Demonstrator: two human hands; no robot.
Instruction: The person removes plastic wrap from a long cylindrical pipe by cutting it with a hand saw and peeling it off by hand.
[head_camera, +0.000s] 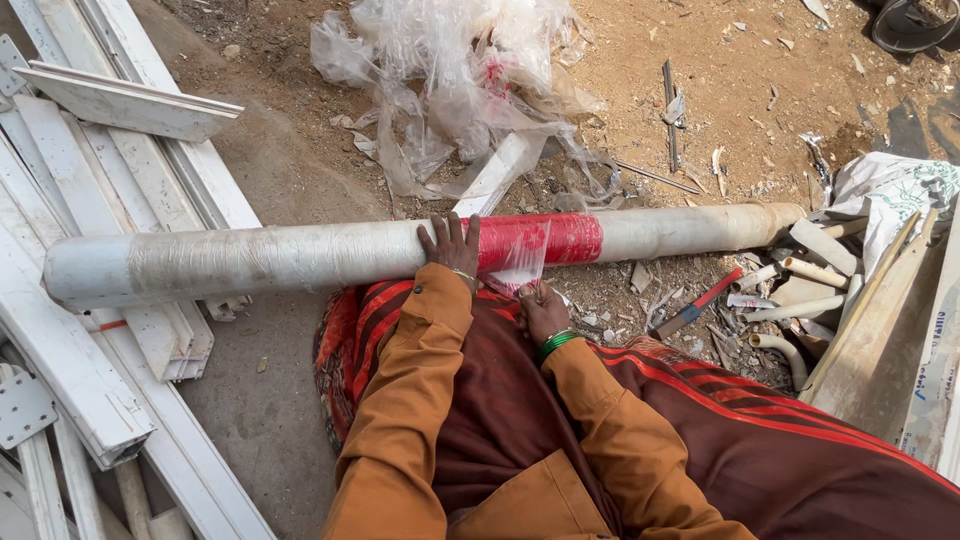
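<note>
Wrapped pipe (300, 255) lying left-right, left hand (450, 243) atop

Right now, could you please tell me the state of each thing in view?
Long pipe: lying flat, wrapped in plastic film.
Red band: film partly peeled.
Left hand: pressed flat on the pipe.
Right hand: pinching the loose film.
Plastic sheeting: crumpled on the ground.

Long pipe (300, 255) across lap, profiles (110, 200) left, offcuts (800, 290) right
</note>
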